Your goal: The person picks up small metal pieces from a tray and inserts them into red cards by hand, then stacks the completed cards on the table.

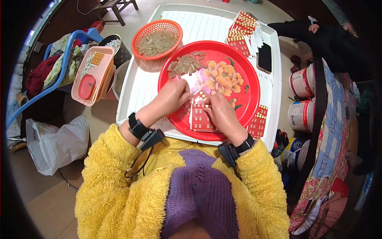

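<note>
Inside a red round tray [250,79] with a printed flower lies a red sticker sheet [202,118] with rows of small pale marks and gold dots along its top. My left hand [174,95] is closed at the sheet's upper left corner. Its fingertips pinch something too small to name. My right hand [225,113] lies over the sheet's right side, thumb and forefinger pressed together near the gold dots; what they hold is hidden. Just beyond my left hand, a pile of short clear tubes [187,63] sits in the tray.
An orange basket [177,30] of similar tubes stands at the back left of the white table [137,85]. More sticker sheets [240,34] and a black phone [264,57] lie at the back right. A pink bin [75,85] is on the left, buckets [301,115] on the right. Another person [330,40] is at the far right.
</note>
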